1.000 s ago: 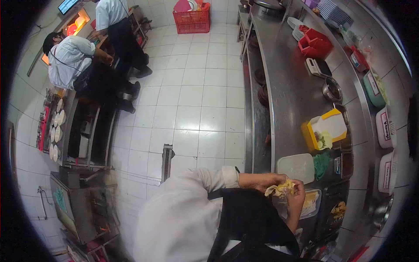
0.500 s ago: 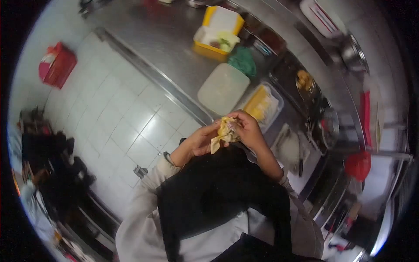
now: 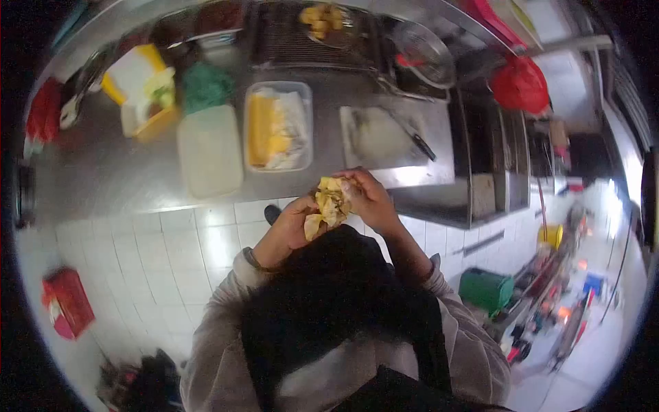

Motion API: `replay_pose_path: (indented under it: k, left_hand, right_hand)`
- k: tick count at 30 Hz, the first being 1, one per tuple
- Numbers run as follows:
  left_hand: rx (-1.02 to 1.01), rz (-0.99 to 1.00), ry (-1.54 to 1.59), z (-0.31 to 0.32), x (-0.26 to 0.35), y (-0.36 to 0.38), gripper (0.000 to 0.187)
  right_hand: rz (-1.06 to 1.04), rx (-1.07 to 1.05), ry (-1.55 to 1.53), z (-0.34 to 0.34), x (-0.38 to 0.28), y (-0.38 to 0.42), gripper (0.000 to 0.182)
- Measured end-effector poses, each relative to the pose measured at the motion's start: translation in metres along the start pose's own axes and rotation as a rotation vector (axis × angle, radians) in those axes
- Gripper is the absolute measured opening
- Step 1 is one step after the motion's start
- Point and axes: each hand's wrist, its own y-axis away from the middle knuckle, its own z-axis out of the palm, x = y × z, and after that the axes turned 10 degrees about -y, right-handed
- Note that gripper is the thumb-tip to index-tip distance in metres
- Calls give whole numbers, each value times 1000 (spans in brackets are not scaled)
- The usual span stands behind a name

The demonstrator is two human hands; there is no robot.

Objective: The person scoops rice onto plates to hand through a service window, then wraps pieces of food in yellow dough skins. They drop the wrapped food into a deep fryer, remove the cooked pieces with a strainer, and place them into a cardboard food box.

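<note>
In front of my apron, a soft, pale yellow folded sheet of food [image 3: 331, 204] is pinched between both hands, with darker specks on its face and a loose flap hanging at the lower left. My left hand [image 3: 294, 224] grips its left side, fingers curled. From the right, my right hand [image 3: 371, 200] closes over its upper edge with thumb and fingers. What kind of food it is I cannot tell. Just beyond my hands, a clear plastic tub [image 3: 306, 123] holds yellow slices [image 3: 263, 130] and whitish sheets. A pale lid [image 3: 210, 152] lies left of the tub.
On the steel counter [image 3: 110, 182] are an open yellow box [image 3: 141, 93] with lettuce, a green bag [image 3: 208, 87], and a white board [image 3: 384, 141] bearing a knife [image 3: 420, 142]. Golden pieces [image 3: 321, 19] sit on a plate at the back. A red bin [image 3: 68, 302] stands on the floor.
My view has swung to the right, so the counter now runs across in front of me. Both hands still hold the yellow sheet, its flap still hanging at the lower left.
</note>
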Motion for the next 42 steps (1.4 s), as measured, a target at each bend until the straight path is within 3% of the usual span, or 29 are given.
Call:
replay_pose_path:
  k: [1,3,4,5,6,9,11,12,14,15,17,19,21,23,25,26,27,30,32,33,35,36,40,42]
  left_hand:
    - [-44,78,-86,-8,-1,-5,44]
    - [-193,-147,132,-37,-11,-18,44]
    - [-246,-237,196,-43,-12,-23,44]
    - [-137,-333,210,-44,-15,-23,44]
    - [-27,-422,221,-46,-20,-27,44]
    - [-71,-581,325,-65,-50,-38,43]
    - [-173,-650,377,-72,-79,-45,45]
    - [-250,-683,448,-74,-94,-49,47]
    - [-335,-728,430,-75,-116,-45,48]
    - [-372,-746,422,-45,-120,-62,48]
    - [-469,-790,412,-47,-149,-64,49]
    - [-556,-832,392,-33,-176,-78,50]
    - [-679,-846,380,6,-163,-95,52]
    - [-638,-908,257,80,-122,-106,53]
    - [-616,-939,174,106,-140,-112,53]
    - [-661,-939,107,117,-153,-118,51]
    - [-707,-935,40,129,-164,-122,50]
    - [-758,-944,-91,163,-180,-132,46]
    - [-787,-983,-120,187,-185,-136,44]
    - [-802,-1007,-137,198,-189,-139,42]
    - [-854,-1050,-231,214,-200,-149,42]
    - [-888,-1061,-316,222,-208,-156,43]
    - [-844,-1083,-158,238,-258,-181,43]
    - [-985,-1056,-37,244,-278,-207,43]
  right_hand:
    - [0,47,-1,2,-2,4,22]
    - [69,292,-309,4,-15,13,23]
    - [22,308,-327,-3,-3,15,27]
    - [10,345,-337,-5,7,22,27]
    - [-12,368,-305,-4,17,30,27]
    - [-49,479,-245,13,55,49,28]
    - [-251,494,127,17,88,57,28]
    - [-129,507,90,21,102,66,27]
    - [-128,604,101,35,131,84,27]
    - [-123,648,95,9,127,96,27]
    - [-118,734,120,10,148,113,26]
    - [-79,789,-52,-5,166,134,27]
    - [-87,844,-101,-24,141,152,25]
    - [-104,892,-176,-55,84,180,24]
    - [-142,942,-530,-72,82,205,21]
    - [-46,1043,-614,-82,95,218,20]
    - [-80,1077,-699,-93,91,233,21]
    - [-191,1127,-688,-123,98,265,24]
    - [-15,1114,-431,-140,99,276,23]
    - [-12,1142,-445,-149,105,280,23]
    - [27,1024,-88,-165,114,283,18]
    - [174,1000,-130,-174,108,287,22]
    - [180,1090,-60,-208,118,304,25]
    - [99,1203,-163,-230,125,314,26]
